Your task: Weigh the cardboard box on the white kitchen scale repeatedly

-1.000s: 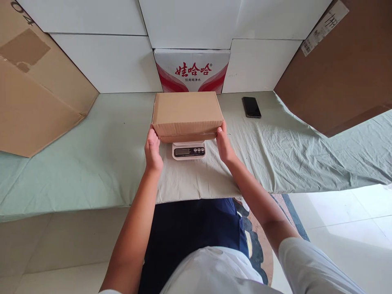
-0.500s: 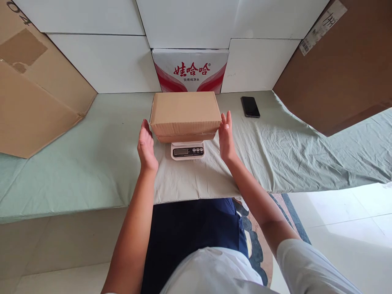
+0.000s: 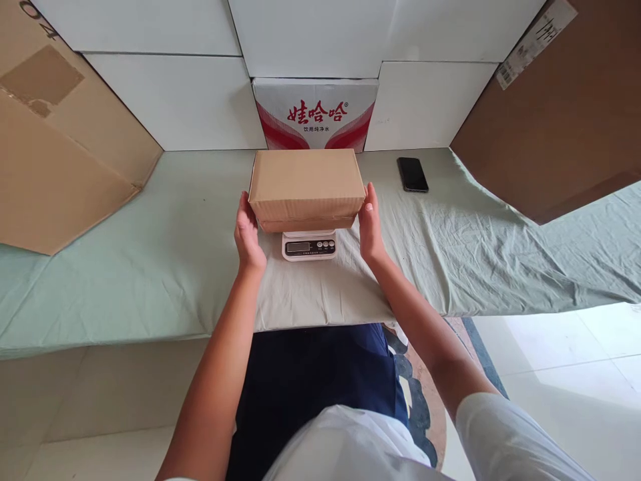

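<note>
A closed brown cardboard box (image 3: 306, 182) rests on a small white digital scale (image 3: 309, 246) in the middle of the table. My left hand (image 3: 249, 235) presses against the box's left side, fingers up along the near left corner. On the opposite side my right hand (image 3: 371, 226) lies flat against the box's right side. Only the scale's front panel with its display and buttons shows below the box.
The table carries a pale green cloth (image 3: 150, 267). A black phone (image 3: 412, 174) lies at the back right. Large cardboard sheets lean at the left (image 3: 55, 147) and right (image 3: 561, 113). A red-and-white printed carton (image 3: 315, 113) stands behind the box among white panels.
Half a second ago both hands were held open a little apart from the box; now they have closed in and touch its two sides again. The box stays on the scale.
</note>
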